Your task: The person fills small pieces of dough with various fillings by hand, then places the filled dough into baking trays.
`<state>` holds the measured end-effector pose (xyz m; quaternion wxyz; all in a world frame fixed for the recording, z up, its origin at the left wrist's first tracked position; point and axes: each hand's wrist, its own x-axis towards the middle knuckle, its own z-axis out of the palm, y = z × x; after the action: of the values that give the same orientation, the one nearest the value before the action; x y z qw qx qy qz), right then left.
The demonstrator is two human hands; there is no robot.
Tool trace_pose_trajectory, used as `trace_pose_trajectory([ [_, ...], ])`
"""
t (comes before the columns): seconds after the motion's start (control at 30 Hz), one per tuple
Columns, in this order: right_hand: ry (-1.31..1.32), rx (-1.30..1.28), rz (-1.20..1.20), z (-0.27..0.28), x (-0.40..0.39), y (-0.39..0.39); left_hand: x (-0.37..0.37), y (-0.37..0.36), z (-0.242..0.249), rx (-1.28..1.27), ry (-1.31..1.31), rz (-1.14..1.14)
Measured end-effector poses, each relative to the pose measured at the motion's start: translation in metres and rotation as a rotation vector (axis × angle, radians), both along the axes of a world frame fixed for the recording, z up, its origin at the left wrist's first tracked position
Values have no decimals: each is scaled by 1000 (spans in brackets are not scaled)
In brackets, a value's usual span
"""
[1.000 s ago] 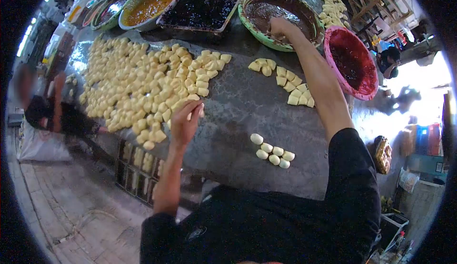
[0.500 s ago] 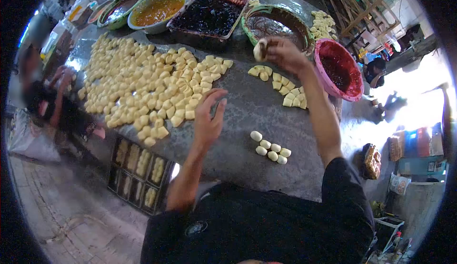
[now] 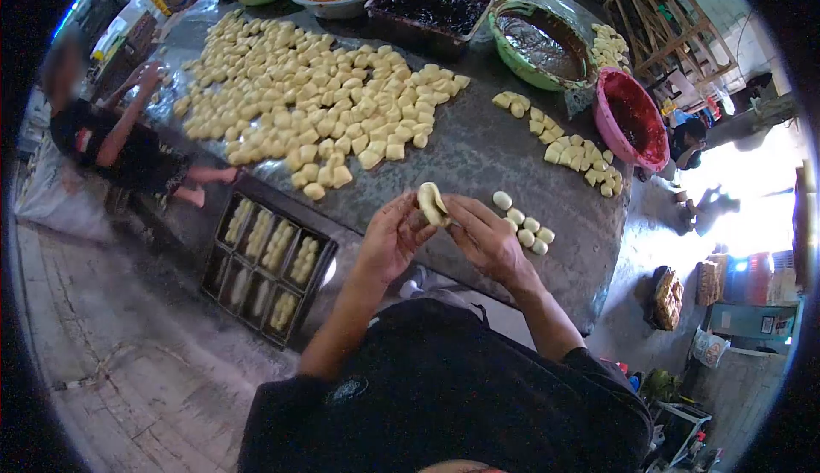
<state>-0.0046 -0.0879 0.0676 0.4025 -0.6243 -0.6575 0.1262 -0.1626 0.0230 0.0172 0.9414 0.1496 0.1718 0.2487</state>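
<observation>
Both hands meet over the near edge of the grey stone table (image 3: 478,157), pinching one pale, folded piece of dough (image 3: 430,203) between them: the left hand (image 3: 393,238) closes on it from about eight o'clock and the right hand (image 3: 485,238) from about four o'clock, so the piece stands just above the fingertips (image 3: 446,207). Just beside the right hand, at two o'clock, lie six small rounded white dough balls (image 3: 523,224). A wide heap of yellow dough pieces (image 3: 316,97) spreads at eleven o'clock, with a green bowl of brown paste (image 3: 541,44) and a pink bowl of red jam (image 3: 634,119) at one o'clock.
</observation>
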Motion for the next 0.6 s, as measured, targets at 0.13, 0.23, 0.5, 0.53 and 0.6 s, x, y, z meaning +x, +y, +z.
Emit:
trace_pose_trajectory([
  [0.13,11,62,40,21,-35,-7,-48,-14,42,575,252,1],
  [0.23,514,-8,114,18,-73,-14,-86,-25,55,1339,338,300],
  [0.5,763,257,23,33,-172,-30,-154,-54,59,1286,91,415],
  [0.53,471,349,85,44,-176,-32,-160,-59,70,1243,127,473],
  [0.6,181,409,120,55,-189,-41,-168,-71,96,1151,194,588],
])
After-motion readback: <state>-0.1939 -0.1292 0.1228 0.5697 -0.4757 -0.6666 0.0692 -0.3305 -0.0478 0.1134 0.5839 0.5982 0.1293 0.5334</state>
